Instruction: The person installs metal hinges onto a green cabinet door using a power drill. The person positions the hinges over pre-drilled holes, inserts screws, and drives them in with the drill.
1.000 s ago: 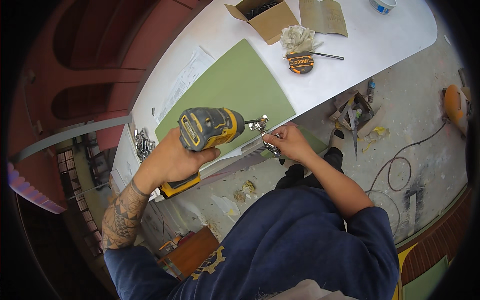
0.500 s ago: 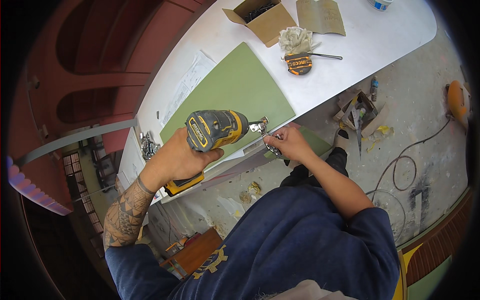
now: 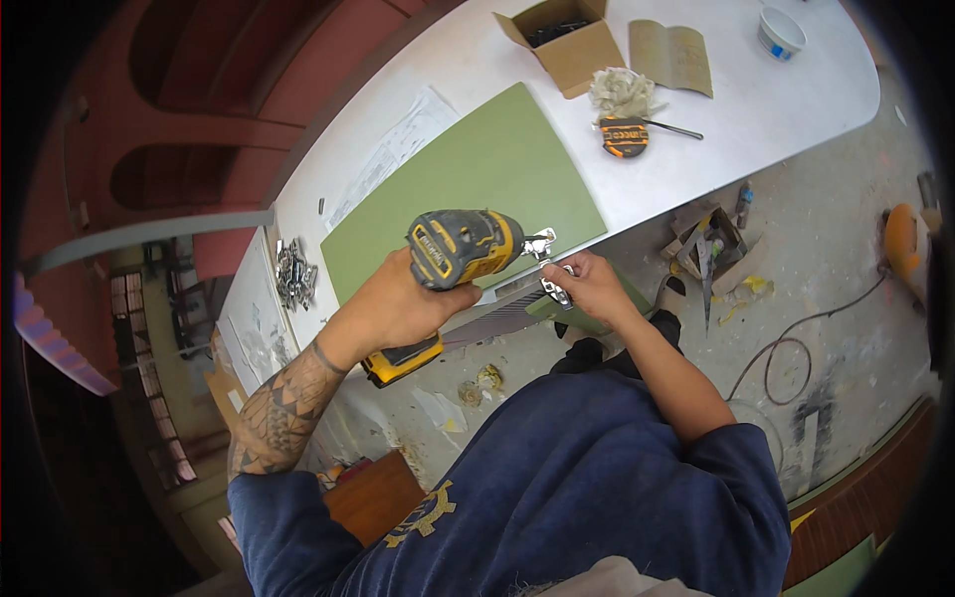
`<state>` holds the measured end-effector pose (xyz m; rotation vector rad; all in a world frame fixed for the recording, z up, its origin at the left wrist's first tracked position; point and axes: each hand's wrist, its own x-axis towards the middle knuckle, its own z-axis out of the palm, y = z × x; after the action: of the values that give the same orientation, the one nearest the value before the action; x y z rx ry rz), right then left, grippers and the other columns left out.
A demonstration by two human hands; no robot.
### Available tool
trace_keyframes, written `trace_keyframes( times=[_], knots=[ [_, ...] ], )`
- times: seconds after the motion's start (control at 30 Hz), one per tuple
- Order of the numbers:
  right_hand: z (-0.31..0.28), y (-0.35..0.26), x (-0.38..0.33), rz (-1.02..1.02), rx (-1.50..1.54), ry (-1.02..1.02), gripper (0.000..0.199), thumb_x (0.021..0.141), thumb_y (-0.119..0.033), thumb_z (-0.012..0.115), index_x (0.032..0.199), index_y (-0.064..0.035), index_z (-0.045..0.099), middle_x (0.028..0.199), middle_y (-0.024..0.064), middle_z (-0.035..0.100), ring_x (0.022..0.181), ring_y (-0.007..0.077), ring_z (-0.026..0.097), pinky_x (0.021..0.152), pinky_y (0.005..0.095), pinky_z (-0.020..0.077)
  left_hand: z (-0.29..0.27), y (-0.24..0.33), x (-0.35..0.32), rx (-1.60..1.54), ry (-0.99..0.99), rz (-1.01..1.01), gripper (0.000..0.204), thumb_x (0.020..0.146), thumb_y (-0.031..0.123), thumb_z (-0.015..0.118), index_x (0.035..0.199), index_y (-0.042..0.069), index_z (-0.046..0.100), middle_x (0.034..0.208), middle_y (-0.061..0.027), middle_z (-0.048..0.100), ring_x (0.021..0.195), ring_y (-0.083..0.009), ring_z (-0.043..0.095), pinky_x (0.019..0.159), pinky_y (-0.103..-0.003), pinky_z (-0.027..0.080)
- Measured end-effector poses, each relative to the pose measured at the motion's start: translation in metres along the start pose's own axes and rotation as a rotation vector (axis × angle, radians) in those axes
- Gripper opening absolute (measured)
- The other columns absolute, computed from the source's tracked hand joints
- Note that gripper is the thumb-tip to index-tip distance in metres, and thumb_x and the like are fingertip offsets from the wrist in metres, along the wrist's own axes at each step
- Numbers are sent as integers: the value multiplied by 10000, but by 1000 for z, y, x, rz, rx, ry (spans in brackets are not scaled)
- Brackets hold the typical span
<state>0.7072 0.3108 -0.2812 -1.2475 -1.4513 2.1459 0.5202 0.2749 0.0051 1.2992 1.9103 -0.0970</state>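
Observation:
My left hand (image 3: 403, 303) is wrapped round the grip of a yellow and black cordless driver (image 3: 464, 247). The driver's bit points right and meets a shiny metal cabinet hinge (image 3: 540, 242) near the edge of a green panel (image 3: 477, 164). Whether the bit sits in a screw is too small to tell. My right hand (image 3: 597, 289) pinches the hinge's other end, which sticks out past the panel's near edge. The panel lies flat on a white table (image 3: 736, 134).
Several loose hinges (image 3: 295, 274) are piled left of the panel. Farther back are an open cardboard box (image 3: 572, 62), a crumpled cloth (image 3: 622, 93), a tape measure (image 3: 624, 137) and a white tub (image 3: 781, 35). On the floor, a cable (image 3: 796, 343) loops near a cluttered box (image 3: 721, 239).
The view has shifted, so the table, hands and driver appear farther right. The driver's bit stays at the hinge, and my right hand keeps its pinch.

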Motion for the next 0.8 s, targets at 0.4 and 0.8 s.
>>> trace_keyframes(
  times=[0.4, 0.8],
  knots=[
    [21, -74, -58, 144, -1170, -678, 730, 963, -683, 563, 1051, 26, 714, 981, 234, 749, 924, 405, 717, 835, 458, 552, 189, -195, -149, -1070, 786, -139, 334, 919, 233, 776, 1156, 8, 709, 857, -50, 719, 757, -141, 678, 712, -299, 543],
    [435, -115, 77, -1090, -1020, -617, 243, 935, -172, 715, 1135, -37, 741, 1065, 178, 694, 974, 350, 689, 866, 451, 546, 379, -254, -226, -1757, 1428, -402, 353, 922, 115, 688, 1243, -28, 651, 764, -32, 658, 716, -134, 644, 724, -268, 508]
  ],
)
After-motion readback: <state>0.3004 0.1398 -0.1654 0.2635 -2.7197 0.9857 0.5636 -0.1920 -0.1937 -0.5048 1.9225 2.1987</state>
